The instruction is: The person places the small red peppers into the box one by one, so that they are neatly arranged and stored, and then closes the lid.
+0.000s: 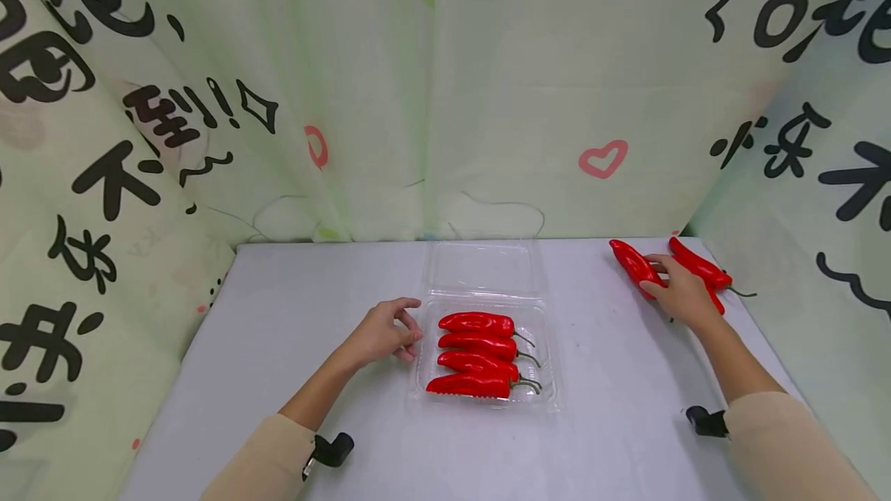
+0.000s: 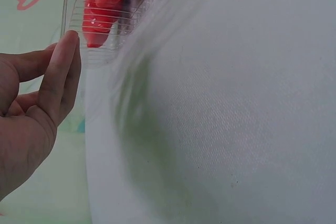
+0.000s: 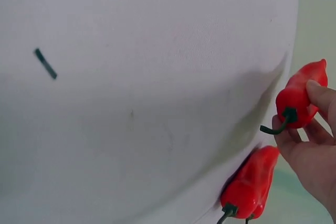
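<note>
A clear plastic box (image 1: 550,366) stands mid-table with its lid (image 1: 483,269) folded back behind it. Several red chili peppers (image 1: 476,362) lie inside in a row, their green stems to the right. At the box's left edge is my left hand (image 1: 383,332), fingers loosely extended, fingertips touching or very near the wall; the left wrist view shows nothing held. Off to the right, my right hand (image 1: 681,291) pinches another red chili pepper (image 3: 296,98) between thumb and fingers. In the right wrist view this pepper appears raised off the table, stem hanging out.
Beside the right hand, more red chili peppers (image 1: 699,265) lie close together near the table's back right corner. The white table (image 1: 292,284) is bordered by printed curtains (image 1: 501,99) at the back and both sides.
</note>
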Demonstrator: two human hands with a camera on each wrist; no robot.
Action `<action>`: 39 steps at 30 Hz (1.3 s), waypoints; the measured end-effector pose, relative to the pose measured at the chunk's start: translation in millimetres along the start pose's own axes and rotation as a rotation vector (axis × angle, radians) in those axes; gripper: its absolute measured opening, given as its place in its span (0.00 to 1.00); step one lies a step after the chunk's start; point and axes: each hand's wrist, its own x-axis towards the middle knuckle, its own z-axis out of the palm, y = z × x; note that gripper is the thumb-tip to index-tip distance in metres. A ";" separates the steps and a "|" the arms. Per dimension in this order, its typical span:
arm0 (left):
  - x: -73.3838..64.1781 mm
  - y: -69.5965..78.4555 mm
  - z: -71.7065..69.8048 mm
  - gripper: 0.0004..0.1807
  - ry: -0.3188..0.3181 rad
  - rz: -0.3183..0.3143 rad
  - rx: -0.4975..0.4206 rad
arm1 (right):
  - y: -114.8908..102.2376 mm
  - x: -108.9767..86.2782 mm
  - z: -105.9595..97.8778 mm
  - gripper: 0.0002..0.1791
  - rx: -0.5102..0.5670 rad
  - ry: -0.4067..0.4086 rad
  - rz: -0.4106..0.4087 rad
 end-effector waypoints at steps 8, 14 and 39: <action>1.1 -1.9 -0.6 0.33 -0.006 0.002 -0.012 | -13.3 -11.5 -4.5 0.44 -0.008 0.013 -0.066; 1.7 -2.4 -0.3 0.34 -0.003 0.006 -0.002 | -27.0 -20.9 -8.7 0.45 -0.005 -0.001 -0.131; 1.4 -1.7 -0.8 0.33 0.002 0.001 0.001 | -91.8 -51.7 4.7 0.41 -0.011 -0.095 -0.330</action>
